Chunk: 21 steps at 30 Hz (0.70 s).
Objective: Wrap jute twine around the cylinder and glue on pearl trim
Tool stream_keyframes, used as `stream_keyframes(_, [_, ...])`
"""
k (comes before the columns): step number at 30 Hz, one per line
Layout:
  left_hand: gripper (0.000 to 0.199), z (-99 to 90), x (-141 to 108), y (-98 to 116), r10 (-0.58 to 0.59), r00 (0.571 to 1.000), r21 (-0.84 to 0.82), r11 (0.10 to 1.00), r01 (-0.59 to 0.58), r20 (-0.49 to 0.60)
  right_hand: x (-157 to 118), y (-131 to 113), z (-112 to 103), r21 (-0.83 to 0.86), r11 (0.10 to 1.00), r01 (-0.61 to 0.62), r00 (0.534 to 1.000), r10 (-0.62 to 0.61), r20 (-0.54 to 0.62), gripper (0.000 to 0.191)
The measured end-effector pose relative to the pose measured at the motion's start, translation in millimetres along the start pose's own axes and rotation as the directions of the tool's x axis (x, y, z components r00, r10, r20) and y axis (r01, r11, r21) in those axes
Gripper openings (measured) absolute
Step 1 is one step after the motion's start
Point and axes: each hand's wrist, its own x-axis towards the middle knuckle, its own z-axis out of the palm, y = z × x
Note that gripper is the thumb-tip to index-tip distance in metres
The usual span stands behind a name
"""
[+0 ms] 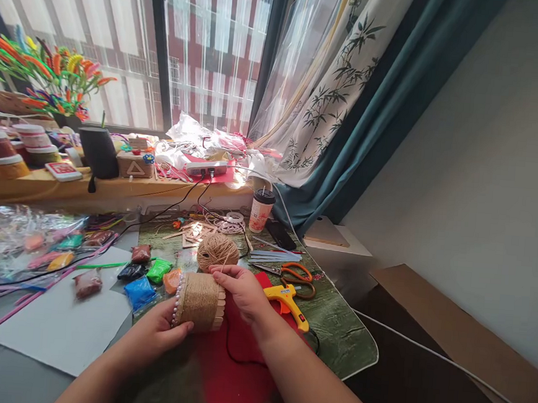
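Note:
My left hand (166, 327) grips a twine-wrapped cylinder (200, 298) made of wooden sticks, lying on its side. White beads ring its left end, and bare stick ends show at its right end. My right hand (238, 289) pinches a strand of twine (223, 265) at the cylinder's upper right edge. Just behind sits a ball of twine (217, 251). Right of my right hand lies a yellow glue gun (291, 306), beside orange-handled scissors (298, 275). A red sheet (237, 373) is spread beneath the cylinder.
Several coloured clay packets (141, 291) lie left of the cylinder, near a white board (64, 322). A lidded paper cup (261, 210) and a dark phone (280, 234) stand farther back. Black cords cross the table. The table's rounded edge (375, 359) is at right.

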Motion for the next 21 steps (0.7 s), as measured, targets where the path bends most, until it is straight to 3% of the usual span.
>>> stream_keyframes(7, [0.043, -0.1, 2, 6, -0.050, 0.999, 0.021, 0.999, 0.050, 0.006, 5, -5, -1, -0.043, 0.998, -0.051, 0.995, 0.054, 0.081, 0.049])
stream_keyframes(13, [0.036, -2.8, 2, 14, -0.162, 0.986, 0.044, 0.986, 0.160, 0.032, 6, 8, 1, -0.021, 0.998, -0.054, 0.996, 0.055, 0.071, 0.052])
stream_keyframes(17, [0.035, -5.2, 4, 9, -0.233, 0.968, 0.023, 0.972, 0.236, -0.098, 9, 19, 3, -0.007, 1.000, -0.024, 0.999, 0.024, 0.023, 0.047])
stream_keyframes(21, [0.076, 2.1, 10, 7, -0.247, 0.906, -0.181, 0.964, 0.194, -0.345, 10, 24, 8, 0.012, 1.000, 0.014, 1.000, -0.013, -0.020, 0.044])
